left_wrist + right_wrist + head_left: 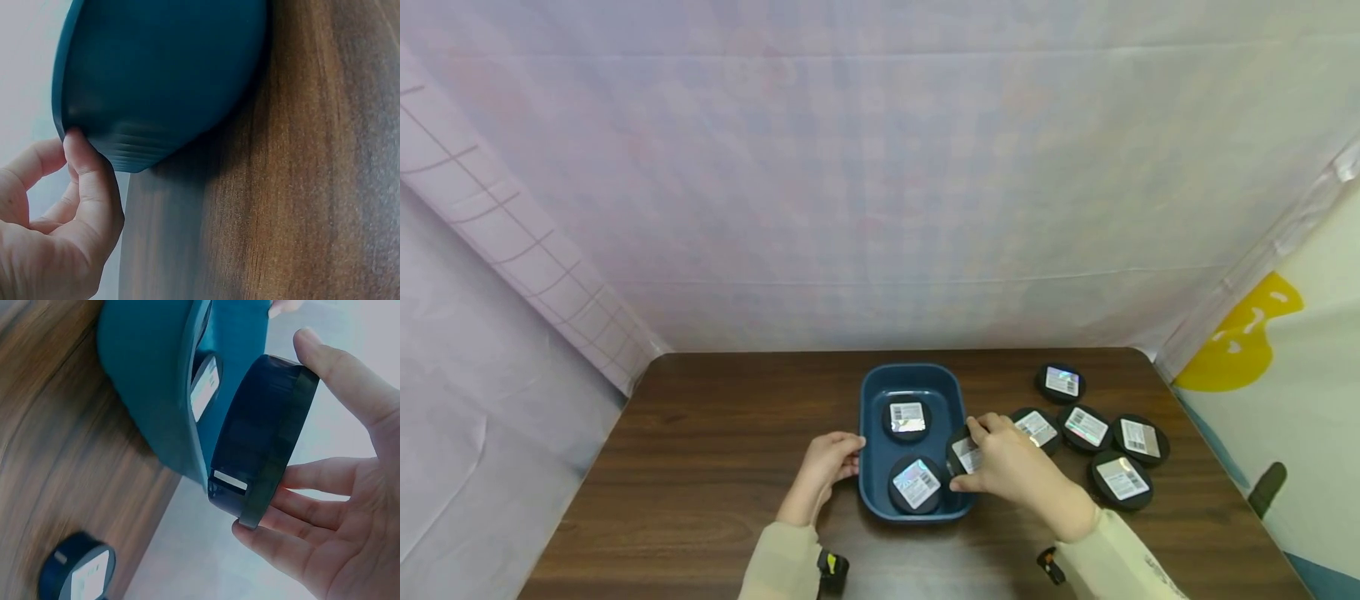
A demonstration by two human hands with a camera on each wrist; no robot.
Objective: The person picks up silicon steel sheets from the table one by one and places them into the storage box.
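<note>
A blue plastic tray (951, 392) holds two black round tubs with white barcode labels, one black tub (907, 418) at the far end and another labelled tub (915, 484) at the near end. My left hand (829, 463) pinches the tray's left rim between thumb and finger. Over the tray's right rim, a third black round tub (256, 434) is gripped by my right hand (1018, 467), thumb on one side and fingers on the other. In the right wrist view this tub is tilted, its side facing the camera.
Several more labelled black tubs (1085, 427) lie to the right of the tray on the dark wooden table (737, 417). One black tub (1061, 382) stands apart near the back edge. A pale patterned cloth (880, 208) hangs behind the table.
</note>
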